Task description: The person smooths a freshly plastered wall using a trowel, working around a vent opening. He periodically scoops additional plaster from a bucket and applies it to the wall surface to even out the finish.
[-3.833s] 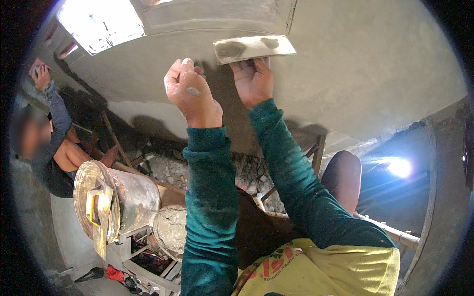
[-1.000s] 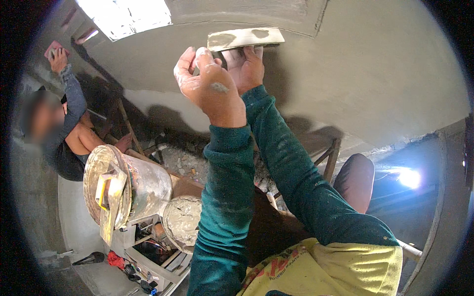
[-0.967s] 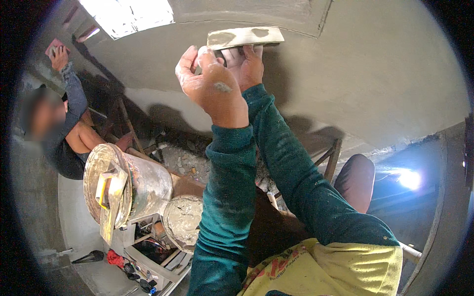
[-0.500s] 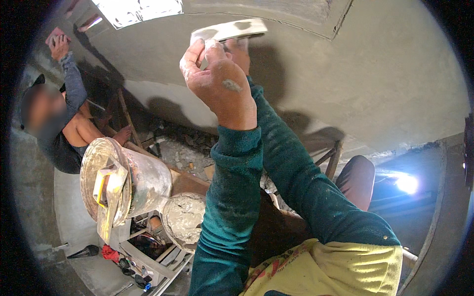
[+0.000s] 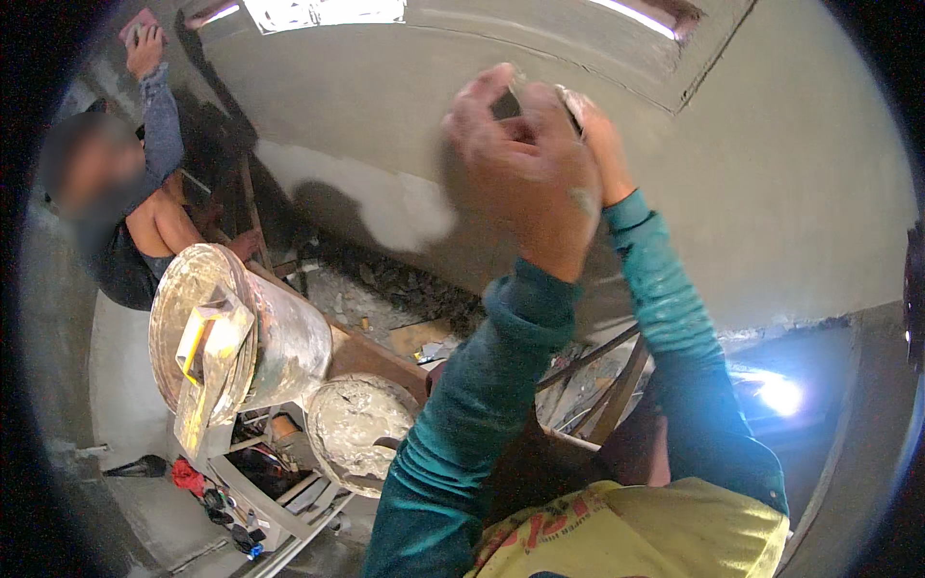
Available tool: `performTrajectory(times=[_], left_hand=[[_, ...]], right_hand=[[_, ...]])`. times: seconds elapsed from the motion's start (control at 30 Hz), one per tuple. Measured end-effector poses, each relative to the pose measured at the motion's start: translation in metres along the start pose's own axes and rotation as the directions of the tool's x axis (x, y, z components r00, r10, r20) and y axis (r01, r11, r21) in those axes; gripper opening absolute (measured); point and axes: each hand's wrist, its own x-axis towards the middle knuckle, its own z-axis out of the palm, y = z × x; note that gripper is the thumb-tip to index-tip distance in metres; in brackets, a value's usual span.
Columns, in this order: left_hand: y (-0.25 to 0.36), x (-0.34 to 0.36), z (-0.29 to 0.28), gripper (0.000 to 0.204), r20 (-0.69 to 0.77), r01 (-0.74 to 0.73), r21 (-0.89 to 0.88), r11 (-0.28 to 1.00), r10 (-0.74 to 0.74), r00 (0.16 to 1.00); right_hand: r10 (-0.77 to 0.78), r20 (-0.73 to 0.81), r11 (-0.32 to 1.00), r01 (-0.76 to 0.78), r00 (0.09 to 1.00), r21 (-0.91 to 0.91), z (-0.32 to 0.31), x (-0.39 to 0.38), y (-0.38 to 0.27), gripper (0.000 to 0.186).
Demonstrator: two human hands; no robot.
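Observation:
Both my hands are raised together close in front of the grey plastered wall [image 5: 771,183]. My left hand [image 5: 544,178] is closed, fingers bent around a flat, pale piece [image 5: 570,100] that now shows only as a narrow edge and a dark patch between the fingers. Just behind it, my right hand [image 5: 603,149] is closed on the same piece from the right side. My fingers and motion blur hide most of it, and its exact kind is not clear. Pale plaster sticks to the skin of both hands.
A dirty bucket [image 5: 294,337] at the left carries a trowel [image 5: 214,352] across its top. Beside it, a round tub [image 5: 358,424] holds grey mix. A co-worker [image 5: 106,222] crouches at far left, pressing a pink block [image 5: 143,24] to the wall. A lamp [image 5: 779,393] glows at right.
My hands have swung right along the wall, and the pale piece has turned so that much less of it shows. My view has shifted slightly.

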Motion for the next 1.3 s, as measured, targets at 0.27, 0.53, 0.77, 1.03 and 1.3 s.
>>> performTrajectory(times=[0.27,0.53,0.77,1.03,1.3], left_hand=[[0.004,-0.042,0.034,0.030,0.124,-0.373,-0.035,0.927,0.374,0.919],[0.010,-0.039,0.027,0.035,0.130,-0.242,-0.100,0.965,0.253,0.959],[0.006,-0.032,0.024,0.034,0.087,-0.277,-0.064,0.959,0.282,0.955],[0.007,-0.033,0.027,0.034,0.124,-0.191,-0.066,0.979,0.198,0.972],[0.001,-0.034,0.032,0.029,0.032,-0.256,-0.007,0.967,0.257,0.966]], right_hand=[[-0.458,0.122,0.554,0.390,0.881,-0.736,0.000,0.090,0.048,0.033],[-0.080,0.280,0.651,0.263,0.957,-0.712,-0.007,0.107,-0.042,0.032],[-0.007,0.251,0.660,0.193,0.968,-0.726,-0.009,0.112,-0.042,0.038],[-0.091,0.182,0.601,0.200,0.979,-0.774,-0.007,0.112,-0.042,0.032],[-0.106,0.292,0.623,0.293,0.950,-0.725,-0.045,0.082,-0.050,0.027]])
